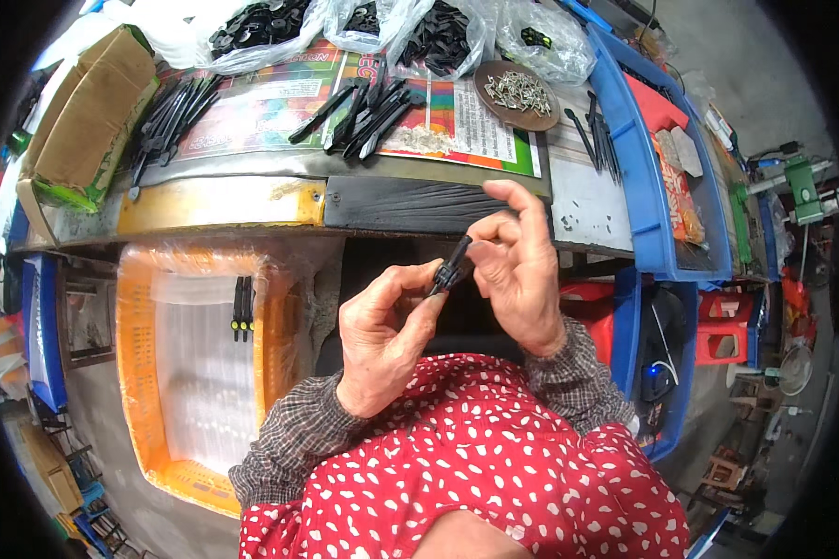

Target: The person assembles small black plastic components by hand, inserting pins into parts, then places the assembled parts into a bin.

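Over my lap, my left hand (382,328) is closed, pinching a small black plastic part (451,268) between thumb and fingers. My right hand (520,270) is right beside the part's upper end, its index finger raised and its fingers apart. Whether the right thumb touches the part cannot be made out. Beyond the hands, on the bench, lies a pile of long black plastic pieces (368,119). A round brown dish (548,117) of small silvery screws or pins stands to the right of that pile.
Clear bags (319,30) of black parts line the bench's back. More black pieces (172,121) lie by a cardboard box (93,116) at left. An orange plastic-lined crate (140,373) with several black pieces stands below left. Blue bins (639,200) are at right.
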The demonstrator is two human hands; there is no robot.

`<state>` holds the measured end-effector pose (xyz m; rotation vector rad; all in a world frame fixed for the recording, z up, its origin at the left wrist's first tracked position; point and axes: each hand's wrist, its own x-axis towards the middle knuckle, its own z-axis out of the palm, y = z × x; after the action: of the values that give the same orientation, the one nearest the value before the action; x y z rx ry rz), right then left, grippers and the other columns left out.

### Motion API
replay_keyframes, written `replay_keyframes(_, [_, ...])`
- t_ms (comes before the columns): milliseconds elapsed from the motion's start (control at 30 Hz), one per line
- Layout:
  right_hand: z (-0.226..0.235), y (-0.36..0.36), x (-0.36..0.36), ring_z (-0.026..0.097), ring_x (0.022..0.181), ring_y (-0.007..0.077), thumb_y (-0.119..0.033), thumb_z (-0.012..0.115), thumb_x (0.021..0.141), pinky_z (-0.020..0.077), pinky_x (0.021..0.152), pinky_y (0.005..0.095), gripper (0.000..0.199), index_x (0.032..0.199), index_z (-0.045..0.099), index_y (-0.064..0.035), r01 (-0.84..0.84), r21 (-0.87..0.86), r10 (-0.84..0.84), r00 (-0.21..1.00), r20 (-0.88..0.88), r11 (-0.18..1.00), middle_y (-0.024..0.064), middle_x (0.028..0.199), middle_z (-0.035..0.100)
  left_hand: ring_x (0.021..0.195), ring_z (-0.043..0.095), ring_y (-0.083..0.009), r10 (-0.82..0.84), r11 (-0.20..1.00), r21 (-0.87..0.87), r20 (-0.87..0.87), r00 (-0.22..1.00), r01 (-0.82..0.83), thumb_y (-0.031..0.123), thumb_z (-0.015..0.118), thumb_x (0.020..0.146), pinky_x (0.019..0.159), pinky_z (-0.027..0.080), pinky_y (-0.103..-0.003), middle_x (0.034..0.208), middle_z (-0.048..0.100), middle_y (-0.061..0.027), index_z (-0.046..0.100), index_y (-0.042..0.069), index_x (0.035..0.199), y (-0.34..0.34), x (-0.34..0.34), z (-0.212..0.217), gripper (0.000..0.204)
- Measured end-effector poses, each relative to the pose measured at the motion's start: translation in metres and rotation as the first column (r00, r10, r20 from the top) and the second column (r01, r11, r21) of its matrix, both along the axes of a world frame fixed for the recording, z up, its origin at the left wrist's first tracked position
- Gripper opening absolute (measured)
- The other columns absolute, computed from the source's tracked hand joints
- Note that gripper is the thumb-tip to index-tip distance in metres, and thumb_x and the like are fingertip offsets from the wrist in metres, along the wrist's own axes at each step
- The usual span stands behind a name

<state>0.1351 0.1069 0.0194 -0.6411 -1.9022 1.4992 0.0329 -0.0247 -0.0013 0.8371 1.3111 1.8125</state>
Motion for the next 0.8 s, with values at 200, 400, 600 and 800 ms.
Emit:
replay_keyframes(200, [-0.009, -0.009, 0.000, 0.047, 0.054, 0.0017, -0.019, 0.068, 0.087, 0.0386, 0.049, 0.0181, 0.062, 0.135, 0.032, -0.0030, -0.113, 0.172, 0.110, 0.994, 0.026, 0.979, 0.0031, 0.079, 0.052, 0.065, 0.051, -0.0037, 0.011, 0.999, 0.039, 0.011, 1.000, -0.011, -0.005, 0.057, 0.089, 0.054, 0.041, -0.018, 0.089, 0.061, -0.0030, 0.057, -0.004, 0.114, 0.000, 0.002, 0.001, 0.026])
replay_keyframes(400, [-0.008, -0.019, 0.001, 0.047, 0.055, 0.0013, -0.026, 0.074, 0.082, 0.0381, 0.047, 0.0172, 0.067, 0.132, 0.035, -0.0038, -0.154, 0.174, 0.158, 0.987, -0.008, 0.973, 0.0029, 0.081, 0.050, 0.065, 0.052, -0.0041, 0.007, 1.000, -0.001, 0.018, 1.000, -0.007, -0.004, 0.057, 0.089, 0.054, 0.041, -0.018, 0.087, 0.060, -0.0024, 0.058, -0.004, 0.114, -0.004, -0.001, 0.004, 0.026])
replay_keyframes(600, [-0.006, -0.005, 0.002, 0.045, 0.055, 0.0027, -0.025, 0.076, 0.081, 0.0388, 0.046, 0.0190, 0.048, 0.113, 0.047, -0.0032, -0.015, 0.256, 0.011, 1.000, 0.018, 0.966, 0.0017, 0.076, 0.049, 0.068, 0.052, -0.0023, 0.025, 0.999, -0.024, 0.077, 0.997, -0.023, -0.007, 0.058, 0.087, 0.057, 0.044, -0.017, 0.090, 0.060, -0.0010, 0.060, -0.004, 0.112, -0.006, -0.003, 0.006, 0.025])
replay_keyframes(800, [-0.008, -0.016, 0.000, 0.057, 0.057, 0.0190, -0.021, 0.077, 0.076, 0.0467, 0.049, 0.0297, 0.032, 0.089, 0.054, -0.0024, -0.058, 0.458, 0.033, 0.997, 0.064, 0.887, 0.0074, 0.073, 0.053, 0.069, 0.051, -0.0022, 0.009, 1.000, 0.017, 0.116, 0.993, -0.011, -0.006, 0.058, 0.087, 0.058, 0.043, -0.016, 0.091, 0.059, -0.0004, 0.059, -0.003, 0.113, -0.006, -0.003, 0.001, 0.026])
